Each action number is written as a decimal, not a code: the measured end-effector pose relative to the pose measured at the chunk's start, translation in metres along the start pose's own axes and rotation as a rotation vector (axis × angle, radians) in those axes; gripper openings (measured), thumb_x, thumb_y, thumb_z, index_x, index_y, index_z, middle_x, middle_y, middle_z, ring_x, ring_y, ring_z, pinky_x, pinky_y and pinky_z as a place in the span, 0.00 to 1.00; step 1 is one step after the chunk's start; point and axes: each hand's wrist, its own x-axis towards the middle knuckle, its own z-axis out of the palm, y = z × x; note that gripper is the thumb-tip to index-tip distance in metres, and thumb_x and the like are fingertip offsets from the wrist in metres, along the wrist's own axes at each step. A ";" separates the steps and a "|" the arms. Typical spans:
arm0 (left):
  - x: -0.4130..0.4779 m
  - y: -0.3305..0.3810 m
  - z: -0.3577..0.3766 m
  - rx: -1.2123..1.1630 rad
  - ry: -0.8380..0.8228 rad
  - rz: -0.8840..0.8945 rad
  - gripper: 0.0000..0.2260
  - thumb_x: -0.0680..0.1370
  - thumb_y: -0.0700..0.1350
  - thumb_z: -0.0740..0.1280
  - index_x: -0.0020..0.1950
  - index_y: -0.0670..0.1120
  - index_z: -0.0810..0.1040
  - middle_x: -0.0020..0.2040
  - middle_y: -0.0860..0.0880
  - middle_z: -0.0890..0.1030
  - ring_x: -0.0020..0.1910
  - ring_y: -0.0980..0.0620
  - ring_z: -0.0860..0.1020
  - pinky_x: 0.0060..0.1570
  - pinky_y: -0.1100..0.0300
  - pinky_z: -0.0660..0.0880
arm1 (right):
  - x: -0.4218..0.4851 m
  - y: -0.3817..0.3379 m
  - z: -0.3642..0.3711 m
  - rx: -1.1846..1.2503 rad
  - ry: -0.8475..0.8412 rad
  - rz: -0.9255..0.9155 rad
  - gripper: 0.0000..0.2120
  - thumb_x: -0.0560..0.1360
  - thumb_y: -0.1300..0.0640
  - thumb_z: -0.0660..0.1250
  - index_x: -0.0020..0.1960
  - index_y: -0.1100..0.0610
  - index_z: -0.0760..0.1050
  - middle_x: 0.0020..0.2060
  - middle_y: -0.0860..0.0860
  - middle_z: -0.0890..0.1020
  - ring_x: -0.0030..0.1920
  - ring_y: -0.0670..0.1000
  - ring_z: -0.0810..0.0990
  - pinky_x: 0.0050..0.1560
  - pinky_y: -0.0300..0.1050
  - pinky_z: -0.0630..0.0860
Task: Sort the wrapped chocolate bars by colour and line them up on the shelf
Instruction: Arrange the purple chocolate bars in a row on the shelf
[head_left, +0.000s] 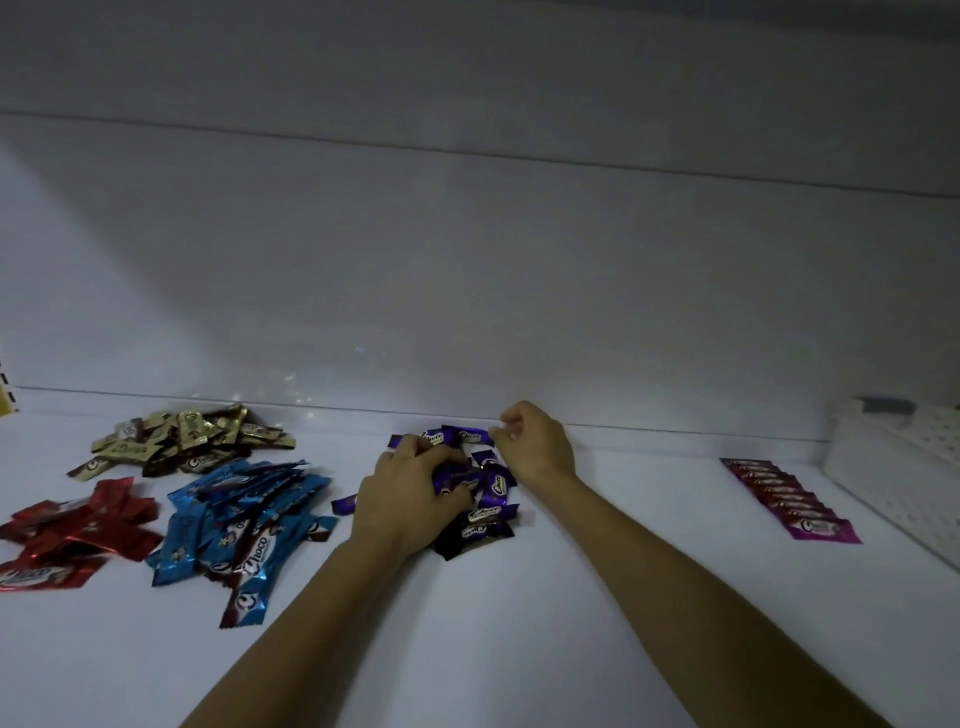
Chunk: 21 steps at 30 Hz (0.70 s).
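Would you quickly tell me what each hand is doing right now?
Left hand: grips purple bars.
Right hand: fingers curled; whether it holds anything cannot be told.

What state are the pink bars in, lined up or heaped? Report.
Lined up: the pink bars lie in one overlapping row.

left hand (410, 499) in a grip on the purple bars (491, 496), right hand (537, 449) at their far edge
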 end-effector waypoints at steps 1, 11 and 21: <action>-0.002 0.000 0.001 -0.018 0.027 -0.009 0.17 0.73 0.57 0.68 0.61 0.59 0.77 0.63 0.53 0.71 0.60 0.49 0.71 0.57 0.52 0.72 | 0.005 -0.002 0.005 -0.013 -0.036 -0.014 0.11 0.74 0.51 0.69 0.54 0.54 0.76 0.51 0.50 0.82 0.50 0.50 0.79 0.49 0.43 0.75; -0.002 0.000 -0.001 -0.040 0.057 0.034 0.15 0.72 0.53 0.70 0.59 0.57 0.79 0.57 0.54 0.72 0.56 0.51 0.73 0.56 0.55 0.72 | 0.006 0.009 0.002 -0.063 -0.241 -0.180 0.06 0.73 0.62 0.67 0.45 0.52 0.80 0.43 0.51 0.83 0.45 0.52 0.80 0.49 0.48 0.77; 0.013 0.019 -0.031 0.117 -0.021 0.060 0.15 0.76 0.49 0.68 0.63 0.50 0.77 0.62 0.46 0.70 0.56 0.45 0.75 0.55 0.59 0.68 | -0.046 0.032 -0.045 0.015 -0.253 -0.249 0.08 0.76 0.60 0.66 0.55 0.55 0.79 0.51 0.51 0.80 0.53 0.51 0.77 0.55 0.44 0.73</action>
